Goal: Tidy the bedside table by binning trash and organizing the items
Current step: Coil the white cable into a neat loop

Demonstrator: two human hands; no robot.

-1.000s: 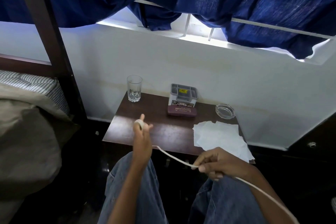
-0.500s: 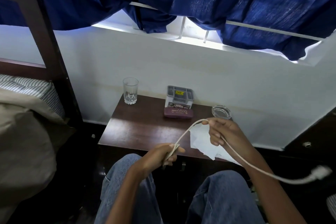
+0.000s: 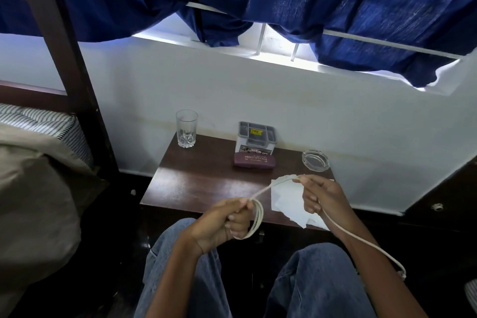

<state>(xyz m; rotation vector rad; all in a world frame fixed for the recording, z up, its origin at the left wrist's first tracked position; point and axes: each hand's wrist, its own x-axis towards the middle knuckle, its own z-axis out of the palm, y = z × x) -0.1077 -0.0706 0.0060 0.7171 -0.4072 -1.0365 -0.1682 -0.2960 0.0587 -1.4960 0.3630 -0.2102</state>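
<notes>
Above the front edge of the table (image 3: pixel 196 183), the white cable (image 3: pixel 346 232) ran taut between both hands. The wound part hung as a few loops (image 3: pixel 258 219) under the left grip (image 3: pixel 222 224). The free tail fell from the right grip (image 3: pixel 322 196) past the right knee to its plug end (image 3: pixel 402 275).

Risks, as judged:
- The loops were bunched by the left fingers alone. A slack pinch would likely let them spring apart.
- The taut span crossed just over the white paper sheets (image 3: pixel 286 201) at the table's front right. A sweep of cable or wrist could drag them off the edge.
- The dangling plug end could snag on the knee. The resulting jerk might carry the right grip toward the ashtray (image 3: pixel 315 160), near behind it.
- The glass (image 3: pixel 186 128) stood well apart at back left, so little risk there.

Grip: the left was closed, fingers curled round the gathered loops, thumb and forefinger pinching the strand on top. The right was also closed on the cable, with the fingertips pinching it and the other fingers loosely curled.
</notes>
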